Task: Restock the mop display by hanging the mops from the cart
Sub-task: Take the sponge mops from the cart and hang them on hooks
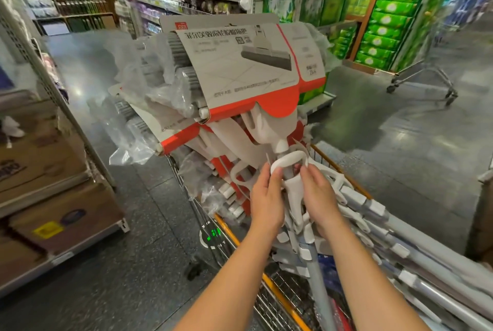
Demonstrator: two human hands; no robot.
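Supermarket aisle, grey tiled floor [133, 290]. A shelf unit [66, 254] at left carries cardboard boxes [53, 213]. A tall stack of green packs [386, 23] fills the far right, w/ a second trolley [448, 87] parked in front of it.

Centre frame, a wire cart [228, 228] w/ an orange rim stands in the aisle, heaped w/ mops [400, 250]. Their grey poles run toward the camera at lower right, heads pointing away, many wrapped in clear plastic.

The top mop [266, 122] lies on the pile, its head tilted up above the rest. The head is covered by a grey-and-red card sleeve [240, 69] w/ a printed picture of the product. Just below the mop's white neck sits a white plastic loop [289, 161].

Both bare arms reach in from the bottom edge. The left hand [266, 202] pinches the loop's near end btwn thumb and fingers. The right hand [320, 197] is curled round the white fitting just under the loop, thumb touching the loop's right side. The mop rests on the pile in the cart, not yet hung.
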